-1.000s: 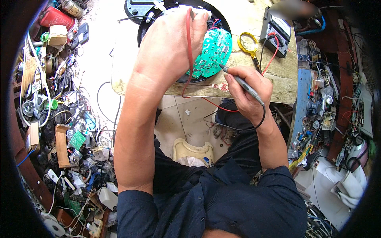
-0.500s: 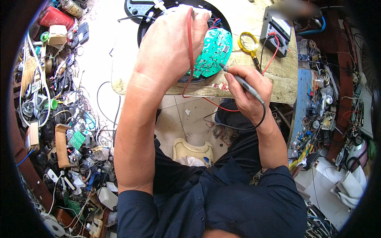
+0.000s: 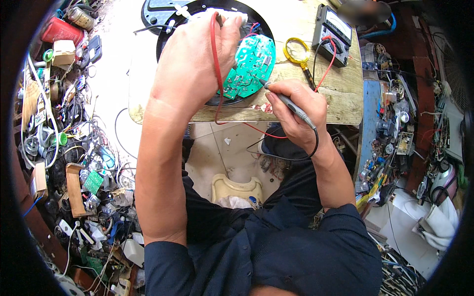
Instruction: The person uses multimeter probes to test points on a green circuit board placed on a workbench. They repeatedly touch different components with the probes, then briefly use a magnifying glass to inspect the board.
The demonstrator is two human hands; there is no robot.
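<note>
A green circuit board (image 3: 255,61) lies in a round black housing (image 3: 165,42) on the wooden table. My right hand (image 3: 301,103) is closed around a grey test probe (image 3: 295,107), whose tip points down at the board's lower right part; contact cannot be made out. Over the housing's left side, my left hand (image 3: 195,66) is closed on a red test probe, largely hidden by the fingers. Its red lead (image 3: 216,54) loops over the back of that hand. Both leads hang below the table edge. An analog multimeter (image 3: 333,37) stands at the far right with red and black leads plugged in.
A yellow magnifying glass (image 3: 296,50) lies between board and meter. A dark plastic part (image 3: 157,12) touches the housing's far left. Heaps of cables and electronic scrap (image 3: 94,182) fill the left; more parts crowd a blue shelf (image 3: 368,116) on the right.
The whole view has shifted, so the table and its things appear farther left. Both hands keep nearly the same places over the board, still holding their probes.
</note>
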